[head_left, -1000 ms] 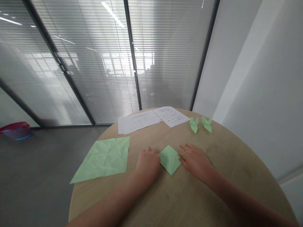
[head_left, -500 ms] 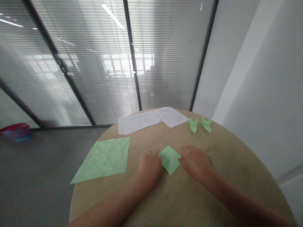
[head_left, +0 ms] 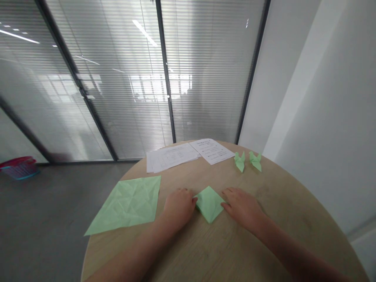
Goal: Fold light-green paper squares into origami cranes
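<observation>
A green sheet of origami paper [head_left: 209,204], folded into a small diamond, lies on the table between my hands. At its left corner is my left hand [head_left: 180,205], fingers curled, with the thumb and a fingertip pinching the edge. My right hand [head_left: 243,206] rests on the tabletop to the right; its thumb and forefinger close on the right corner. The undersides of both hands are hidden. Farther back on the right stand two small folded green paper figures [head_left: 240,161] with pointed tips.
A large creased green paper sheet [head_left: 132,201] lies to the left, one corner past the edge of the round wooden table [head_left: 223,250]. Printed white sheets [head_left: 176,156] are at the back. On the floor at far left sits a red and blue basket [head_left: 20,167].
My left hand has shifted a little left, uncovering more of the diamond's left corner. The view has tilted slightly up, so everything sits lower in it.
</observation>
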A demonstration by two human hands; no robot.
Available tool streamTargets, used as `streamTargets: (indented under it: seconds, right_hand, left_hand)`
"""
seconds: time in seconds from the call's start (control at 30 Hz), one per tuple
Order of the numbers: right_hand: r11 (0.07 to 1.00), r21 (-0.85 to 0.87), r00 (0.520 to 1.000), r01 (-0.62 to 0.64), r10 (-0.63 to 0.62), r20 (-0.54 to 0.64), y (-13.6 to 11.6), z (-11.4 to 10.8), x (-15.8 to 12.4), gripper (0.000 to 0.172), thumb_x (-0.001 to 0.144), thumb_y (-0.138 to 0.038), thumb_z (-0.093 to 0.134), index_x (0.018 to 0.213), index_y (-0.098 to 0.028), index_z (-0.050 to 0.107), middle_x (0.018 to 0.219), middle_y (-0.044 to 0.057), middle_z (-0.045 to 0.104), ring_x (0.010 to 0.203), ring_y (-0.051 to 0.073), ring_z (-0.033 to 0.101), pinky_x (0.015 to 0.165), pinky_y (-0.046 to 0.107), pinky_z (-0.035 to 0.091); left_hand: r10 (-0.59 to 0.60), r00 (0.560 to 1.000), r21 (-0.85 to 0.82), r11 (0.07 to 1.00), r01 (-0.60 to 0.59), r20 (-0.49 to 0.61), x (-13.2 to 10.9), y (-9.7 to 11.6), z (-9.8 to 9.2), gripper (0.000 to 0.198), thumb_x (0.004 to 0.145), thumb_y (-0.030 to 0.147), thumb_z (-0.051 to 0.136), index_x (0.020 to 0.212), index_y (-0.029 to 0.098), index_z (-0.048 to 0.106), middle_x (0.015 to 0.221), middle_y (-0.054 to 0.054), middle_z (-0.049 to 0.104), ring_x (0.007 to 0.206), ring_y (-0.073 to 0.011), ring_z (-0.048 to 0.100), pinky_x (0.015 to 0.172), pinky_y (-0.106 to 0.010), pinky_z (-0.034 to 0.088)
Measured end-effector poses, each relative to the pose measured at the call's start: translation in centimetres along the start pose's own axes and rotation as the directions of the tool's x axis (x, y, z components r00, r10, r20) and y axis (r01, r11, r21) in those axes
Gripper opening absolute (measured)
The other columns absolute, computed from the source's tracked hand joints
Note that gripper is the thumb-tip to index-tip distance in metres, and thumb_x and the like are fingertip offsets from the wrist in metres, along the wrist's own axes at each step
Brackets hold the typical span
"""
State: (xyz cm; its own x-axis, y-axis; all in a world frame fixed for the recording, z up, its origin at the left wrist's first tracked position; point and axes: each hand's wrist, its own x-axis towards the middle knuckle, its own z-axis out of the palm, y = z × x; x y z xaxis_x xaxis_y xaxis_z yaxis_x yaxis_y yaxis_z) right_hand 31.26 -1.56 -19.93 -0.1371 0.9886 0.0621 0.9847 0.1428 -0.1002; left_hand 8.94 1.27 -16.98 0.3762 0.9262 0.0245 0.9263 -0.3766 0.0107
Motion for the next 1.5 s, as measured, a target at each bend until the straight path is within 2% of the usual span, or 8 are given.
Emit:
streamTargets:
  seconds: [0.37, 0.53, 0.67, 0.77, 0.9, 1.13, 1.27, 1.5]
  right_hand:
    - [0.988, 0.140, 0.996, 0.069, -0.061, -0.057, 0.5, 1.2, 0.7, 0.033, 0.102, -0.041, 0.048, 0.112, -0.020, 0.071, 0.114, 0.012, 0.072, 0.112, 0.025, 0.064, 0.097, 0.035, 0.046]
    - [0.989, 0.142, 0.995, 0.042, -0.029, -0.092, 0.5, 2.2, 0.9, 0.041, 0.096, -0.043, 0.058, 0.129, -0.019, 0.066, 0.137, 0.015, 0.064, 0.131, 0.033, 0.054, 0.109, 0.045, 0.040]
    - [0.983, 0.182, 0.993, 0.002, 0.020, -0.115, 0.8, 3.1, 1.2, 0.051, 0.096, -0.044, 0.058, 0.140, -0.019, 0.059, 0.151, 0.015, 0.053, 0.146, 0.040, 0.037, 0.117, 0.057, 0.030]
    - [0.945, 0.325, 0.989, 0.041, 0.008, -0.148, 1.3, 3.3, 1.9, 0.038, 0.095, -0.043, 0.057, 0.121, -0.018, 0.068, 0.142, 0.015, 0.061, 0.142, 0.039, 0.043, 0.116, 0.055, 0.032]
    - [0.726, 0.686, 0.990, 0.050, 0.055, -0.130, 1.8, 3.1, 2.6, 0.025, 0.091, -0.043, 0.060, 0.095, -0.019, 0.068, 0.105, 0.010, 0.074, 0.104, 0.028, 0.066, 0.095, 0.042, 0.050]
    - [0.052, 0.995, 0.990, -0.085, 0.116, 0.078, 0.9, 2.6, 2.2, 0.037, 0.076, -0.051, 0.076, 0.093, -0.020, 0.063, 0.085, 0.003, 0.071, 0.077, 0.021, 0.066, 0.070, 0.033, 0.053]
    - [0.050, 0.995, 0.994, -0.091, 0.062, 0.088, 0.4, 2.8, 2.0, 0.038, 0.073, -0.048, 0.081, 0.091, -0.019, 0.064, 0.081, 0.002, 0.070, 0.073, 0.018, 0.064, 0.068, 0.030, 0.050]
    - [0.079, 0.996, 0.989, -0.032, 0.146, 0.020, 0.2, 3.3, 2.1, 0.046, 0.073, -0.043, 0.080, 0.111, -0.024, 0.059, 0.089, 0.004, 0.074, 0.077, 0.023, 0.070, 0.068, 0.034, 0.054]
  left_hand:
    - [0.031, 0.996, -0.128, 0.991, -0.042, -0.088, 0.5, -0.4, 0.9, 0.017, 0.088, 0.028, 0.062, 0.095, 0.016, 0.073, 0.103, -0.012, 0.073, 0.103, -0.0294, 0.066, 0.087, -0.040, 0.053]
    - [-0.025, 0.996, -0.262, 0.965, 0.003, -0.082, 1.1, -1.1, 1.5, 0.012, 0.084, 0.020, 0.063, 0.092, 0.018, 0.072, 0.096, -0.009, 0.074, 0.094, -0.0250, 0.067, 0.078, -0.034, 0.048]
    - [-0.075, 0.996, -0.445, 0.894, 0.046, -0.046, 1.7, -1.6, 2.2, 0.008, 0.085, 0.020, 0.063, 0.084, 0.019, 0.070, 0.083, -0.005, 0.073, 0.078, -0.0201, 0.065, 0.067, -0.029, 0.042]
    - [-0.101, 0.993, -0.632, 0.774, 0.038, -0.064, 2.3, -2.0, 2.6, 0.007, 0.085, 0.020, 0.063, 0.080, 0.018, 0.067, 0.078, -0.003, 0.070, 0.074, -0.0178, 0.063, 0.066, -0.027, 0.041]
    - [-0.142, 0.988, -0.806, 0.591, 0.034, -0.062, 2.8, -2.2, 2.7, 0.012, 0.083, 0.024, 0.063, 0.072, 0.019, 0.061, 0.070, 0.000, 0.063, 0.069, -0.0160, 0.058, 0.065, -0.027, 0.041]
    - [-0.038, 0.999, -0.952, 0.307, -0.020, -0.033, 2.5, -1.6, 3.1, 0.021, 0.083, 0.037, 0.065, 0.082, 0.017, 0.066, 0.075, 0.000, 0.064, 0.071, -0.0162, 0.057, 0.069, -0.028, 0.043]
    - [0.119, 0.989, -0.991, 0.118, 0.070, 0.084, 2.1, -1.1, 3.5, 0.037, 0.081, 0.049, 0.071, 0.091, 0.014, 0.073, 0.081, -0.004, 0.070, 0.072, -0.0173, 0.060, 0.070, -0.029, 0.045]
    - [0.191, 0.960, -0.975, 0.134, 0.179, 0.203, 1.6, -0.8, 3.3, 0.044, 0.073, 0.057, 0.077, 0.078, 0.013, 0.074, 0.070, -0.004, 0.068, 0.061, -0.0156, 0.056, 0.062, -0.028, 0.041]
